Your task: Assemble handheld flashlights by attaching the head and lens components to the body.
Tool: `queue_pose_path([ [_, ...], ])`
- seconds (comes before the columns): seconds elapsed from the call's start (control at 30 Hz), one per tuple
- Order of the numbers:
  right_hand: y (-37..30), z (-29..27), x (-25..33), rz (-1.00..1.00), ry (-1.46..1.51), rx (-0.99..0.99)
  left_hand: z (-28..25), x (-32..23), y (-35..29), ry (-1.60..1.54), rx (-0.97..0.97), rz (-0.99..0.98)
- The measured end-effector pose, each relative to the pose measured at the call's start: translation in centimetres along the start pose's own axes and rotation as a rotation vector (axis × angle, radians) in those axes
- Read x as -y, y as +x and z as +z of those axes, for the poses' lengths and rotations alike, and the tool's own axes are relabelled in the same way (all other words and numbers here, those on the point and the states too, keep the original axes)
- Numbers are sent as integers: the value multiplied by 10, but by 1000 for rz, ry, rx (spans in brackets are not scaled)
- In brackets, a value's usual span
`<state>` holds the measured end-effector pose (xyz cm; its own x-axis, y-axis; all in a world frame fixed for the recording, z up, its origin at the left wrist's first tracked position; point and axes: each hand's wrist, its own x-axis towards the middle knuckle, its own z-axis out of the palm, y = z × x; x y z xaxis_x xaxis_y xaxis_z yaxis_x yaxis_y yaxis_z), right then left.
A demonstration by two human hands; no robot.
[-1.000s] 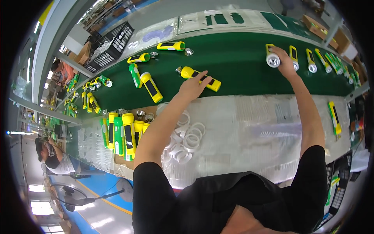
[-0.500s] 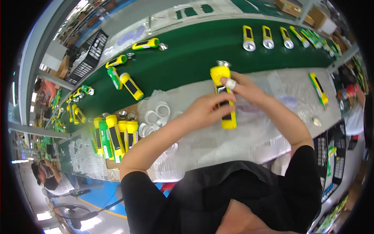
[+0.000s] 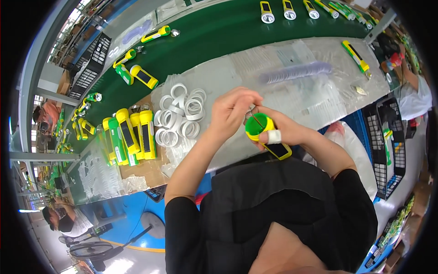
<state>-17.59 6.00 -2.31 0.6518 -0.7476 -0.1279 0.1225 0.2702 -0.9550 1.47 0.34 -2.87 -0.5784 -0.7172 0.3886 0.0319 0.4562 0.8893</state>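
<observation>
My right hand [image 3: 285, 127] is wrapped around a yellow flashlight [image 3: 279, 150], its open head tilted up toward me and showing a green inside [image 3: 256, 124]. A white band [image 3: 273, 136] circles the right thumb. Just over that head, the fingers of my left hand [image 3: 233, 109] are pinched together. Between them and the green inside runs a thin dark wire [image 3: 258, 119]. A small shiny bit shows at the left fingertips, mostly hidden, so its kind is unclear. Left of my forearm lie several white rings [image 3: 172, 119] in a loose pile.
Yellow and green flashlights [image 3: 127, 132] lie bunched on cardboard at left. More flashlights [image 3: 289, 10] line the green belt [image 3: 214, 34]. A row of clear discs [image 3: 296, 73] and a single flashlight [image 3: 355, 55] rest on the plastic-covered table. Black crates [image 3: 388, 155] stand at right.
The flashlight has come nearer my body and tipped so its open head faces me. My left hand has left its body for the head end. The view has shifted.
</observation>
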Motion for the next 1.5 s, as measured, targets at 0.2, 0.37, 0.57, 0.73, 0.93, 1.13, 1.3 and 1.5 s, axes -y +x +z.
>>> queue_pose_path([
  [0.2, 1, 11, -12, -164, -87, -168, 20, -10, -10, 196, -142, 285],
  [0.37, -4, 14, -29, -208, 21, -257, 26, -9, -3, 590, 10, 363],
  [0.57, -13, -5, -26, -259, 177, -462, 50, 12, 25, 233, -38, 364],
  [0.73, -24, -20, -18, -299, 231, -566, 37, 95, 54, 764, -152, 51],
  [0.93, -31, -29, -24, -291, 198, -558, 28, 118, 58, 638, -75, 39],
  [1.13, -21, -24, -20, -279, 205, -510, 22, 51, 38, 217, -189, -55],
  [1.3, -8, -7, -13, -326, 246, -364, 24, 1, 7, 440, -81, 246],
  [1.5, 4, 9, -7, -242, 128, -250, 16, -6, -17, 528, -154, 330],
])
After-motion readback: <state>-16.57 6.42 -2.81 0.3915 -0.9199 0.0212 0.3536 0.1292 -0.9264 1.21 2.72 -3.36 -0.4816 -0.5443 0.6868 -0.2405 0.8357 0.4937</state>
